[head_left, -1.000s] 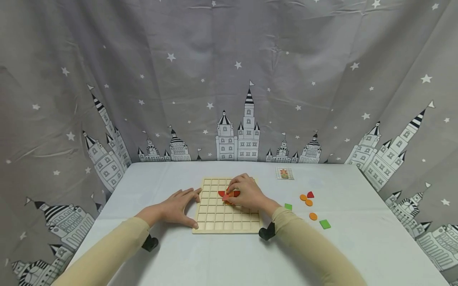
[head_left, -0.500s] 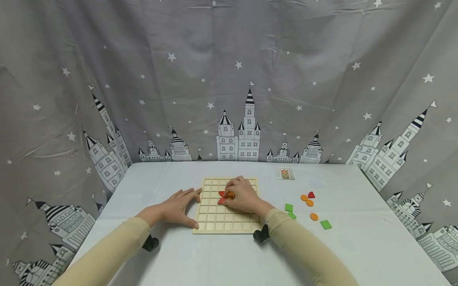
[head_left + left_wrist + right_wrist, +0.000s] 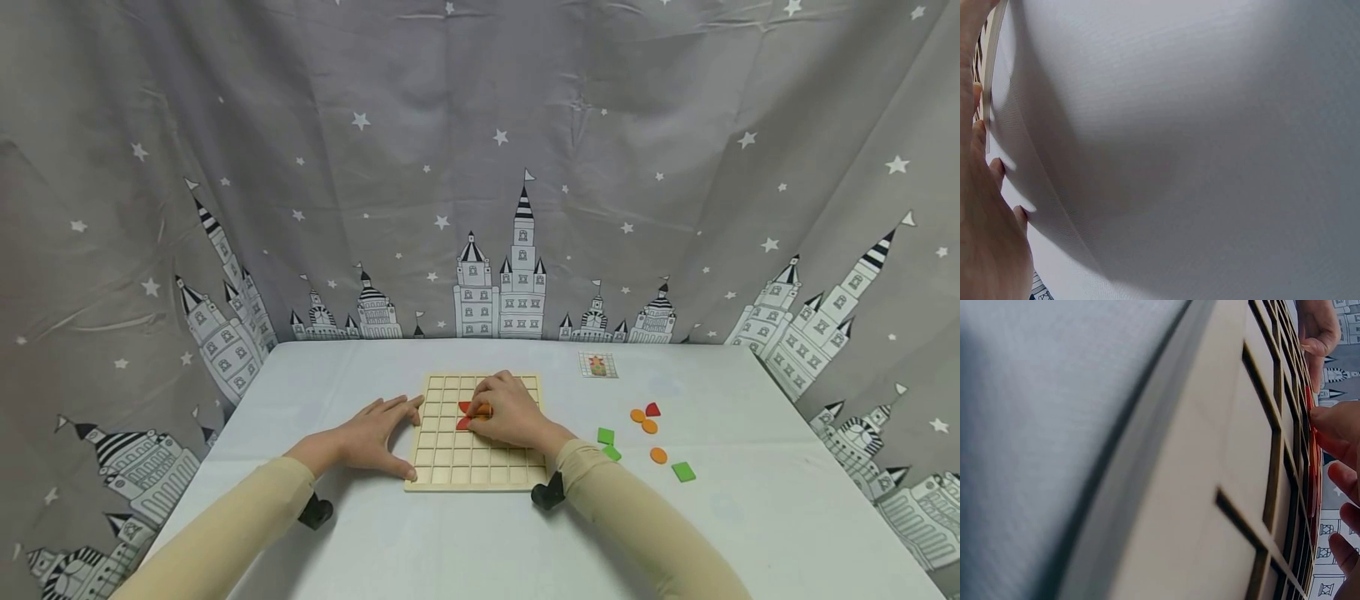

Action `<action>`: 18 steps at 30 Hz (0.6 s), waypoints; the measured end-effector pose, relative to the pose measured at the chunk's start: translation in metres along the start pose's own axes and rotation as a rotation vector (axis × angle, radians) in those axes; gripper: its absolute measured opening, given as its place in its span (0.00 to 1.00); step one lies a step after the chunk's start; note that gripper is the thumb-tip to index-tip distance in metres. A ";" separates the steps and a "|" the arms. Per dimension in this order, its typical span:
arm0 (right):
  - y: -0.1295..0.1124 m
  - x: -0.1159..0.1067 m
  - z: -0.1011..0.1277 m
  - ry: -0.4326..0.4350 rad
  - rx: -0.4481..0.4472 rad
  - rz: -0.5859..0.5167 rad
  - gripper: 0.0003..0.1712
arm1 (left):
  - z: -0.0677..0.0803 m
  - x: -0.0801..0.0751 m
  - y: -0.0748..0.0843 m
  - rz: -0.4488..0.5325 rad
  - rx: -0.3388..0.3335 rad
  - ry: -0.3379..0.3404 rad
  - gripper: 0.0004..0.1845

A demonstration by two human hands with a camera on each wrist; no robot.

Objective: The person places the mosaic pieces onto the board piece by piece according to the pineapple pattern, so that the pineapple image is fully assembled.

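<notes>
Right hand (image 3: 510, 410) slid left since earlier, pinching red tile (image 3: 465, 422) over wooden grid board (image 3: 450, 454); left hand (image 3: 371, 433), fingers flat, steadies board. Seat tile squarely.

This looks like a makeshift recording corner rather than a lived-in room: a grey curtain (image 3: 480, 167) printed with stars and castles screens off everything behind a pale worktop (image 3: 450, 533) set with a wooden grid board (image 3: 450, 467).

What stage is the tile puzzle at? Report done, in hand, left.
Done: a few red and orange tiles sit in the wooden grid board. In hand: the right hand fingers a tile there; the left hand steadies the board's edge. Left: loose green, orange and red tiles on the table; most cells are bare.
</notes>
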State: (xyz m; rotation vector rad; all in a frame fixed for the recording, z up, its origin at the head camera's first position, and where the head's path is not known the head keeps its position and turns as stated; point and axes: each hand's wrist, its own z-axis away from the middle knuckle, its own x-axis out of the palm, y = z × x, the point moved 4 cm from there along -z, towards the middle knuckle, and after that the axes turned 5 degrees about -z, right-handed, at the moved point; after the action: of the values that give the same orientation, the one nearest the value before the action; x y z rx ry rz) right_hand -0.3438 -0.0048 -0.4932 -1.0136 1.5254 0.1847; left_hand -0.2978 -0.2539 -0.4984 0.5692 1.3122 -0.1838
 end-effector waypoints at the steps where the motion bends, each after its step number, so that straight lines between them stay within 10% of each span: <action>1: 0.000 0.000 0.000 0.001 -0.001 0.002 0.06 | 0.000 0.000 0.000 0.000 0.000 0.000 0.43; 18: 0.003 -0.024 0.011 -0.002 0.056 -0.055 0.10 | 0.002 -0.002 0.002 -0.001 0.005 -0.004 0.42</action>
State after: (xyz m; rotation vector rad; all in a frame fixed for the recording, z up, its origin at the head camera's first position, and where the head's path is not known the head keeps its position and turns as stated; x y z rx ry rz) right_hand -0.3409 0.0155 -0.4765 -1.0099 1.4914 0.1035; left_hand -0.2959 -0.2532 -0.4961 0.5721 1.3086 -0.1896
